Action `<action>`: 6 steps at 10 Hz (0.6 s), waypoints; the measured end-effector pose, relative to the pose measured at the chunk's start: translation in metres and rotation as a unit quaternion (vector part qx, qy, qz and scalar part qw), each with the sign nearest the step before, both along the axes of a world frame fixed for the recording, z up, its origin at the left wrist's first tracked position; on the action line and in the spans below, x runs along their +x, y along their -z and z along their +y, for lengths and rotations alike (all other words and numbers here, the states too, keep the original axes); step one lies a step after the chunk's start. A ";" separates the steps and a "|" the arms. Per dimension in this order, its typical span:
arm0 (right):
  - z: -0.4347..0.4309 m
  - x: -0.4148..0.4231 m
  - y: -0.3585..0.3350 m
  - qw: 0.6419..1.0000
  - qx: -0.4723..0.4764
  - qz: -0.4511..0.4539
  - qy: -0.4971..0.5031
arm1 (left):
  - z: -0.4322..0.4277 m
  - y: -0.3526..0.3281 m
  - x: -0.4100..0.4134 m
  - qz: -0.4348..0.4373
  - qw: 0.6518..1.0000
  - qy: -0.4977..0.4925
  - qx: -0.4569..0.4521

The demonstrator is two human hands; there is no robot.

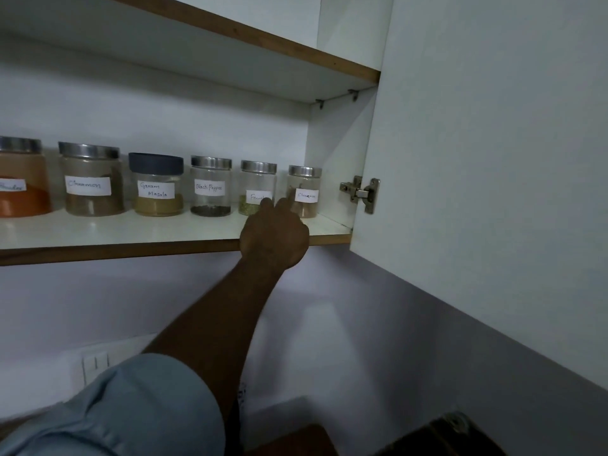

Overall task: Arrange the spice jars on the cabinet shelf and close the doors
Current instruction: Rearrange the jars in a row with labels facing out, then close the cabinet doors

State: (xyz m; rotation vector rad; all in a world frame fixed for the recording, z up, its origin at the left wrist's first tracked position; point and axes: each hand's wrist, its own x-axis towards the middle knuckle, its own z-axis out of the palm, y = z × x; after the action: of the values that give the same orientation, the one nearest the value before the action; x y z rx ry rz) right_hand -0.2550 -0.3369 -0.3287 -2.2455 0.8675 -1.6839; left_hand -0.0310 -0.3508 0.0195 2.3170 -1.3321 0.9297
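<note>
On the lower cabinet shelf [131,232] six spice jars stand upright in one row near the back wall, each a little apart from the next. From the left they are an orange-powder jar [19,192] cut by the frame edge, a wide jar labelled Cinnamon [90,182], a dark-lidded Garam Masala jar [156,189], a Black Pepper jar [210,189], a Fennel jar [256,182], and a small Cinnamon jar [304,189] nearest the cabinet's right side wall. All but the Garam Masala jar have metal lids.

The left hand [274,235] reaches up over the shelf's front edge with its back to the camera. Two fingers [267,203] stretch forward, one across the Fennel jar's label and one into the gap between that jar and the small Cinnamon jar. It grips nothing; whether the fingertips actually touch the glass cannot be told. The other fingers are hidden behind the knuckles.

Right of the jars, the cabinet door [477,159] stands open on its metal hinge [360,192]. An upper shelf [263,37] runs above. Below, a light blue sleeve [131,406] covers the upper arm, beside a wall switch [95,363].
</note>
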 end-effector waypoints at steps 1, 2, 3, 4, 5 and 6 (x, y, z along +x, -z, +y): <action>-0.081 -0.119 0.010 0.990 0.075 -0.035 -0.115 | 0.025 0.014 -0.009 -0.044 0.999 -0.005 -0.025; -0.077 -0.166 -0.001 0.989 0.117 -0.094 -0.008 | 0.051 0.039 -0.016 -0.043 0.999 0.025 -0.013; -0.001 -0.116 -0.063 0.955 0.269 -0.118 0.043 | 0.077 0.058 -0.036 0.012 0.998 0.059 -0.006; 0.057 -0.129 -0.095 0.972 0.205 -0.072 0.086 | 0.106 0.079 -0.076 0.109 0.980 0.164 -0.007; 0.104 -0.140 -0.128 0.980 0.181 -0.059 0.062 | 0.132 0.096 -0.125 0.157 0.947 0.279 -0.011; 0.129 -0.152 -0.157 0.987 0.149 -0.038 0.054 | 0.151 0.103 -0.172 0.172 0.919 0.355 -0.010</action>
State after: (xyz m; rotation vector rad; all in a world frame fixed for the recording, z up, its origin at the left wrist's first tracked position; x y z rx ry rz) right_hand -0.4070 -0.2078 -0.1713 -1.9570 1.1558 -1.5518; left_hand -0.2034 -0.2002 -0.0834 1.6416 -1.7763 0.2821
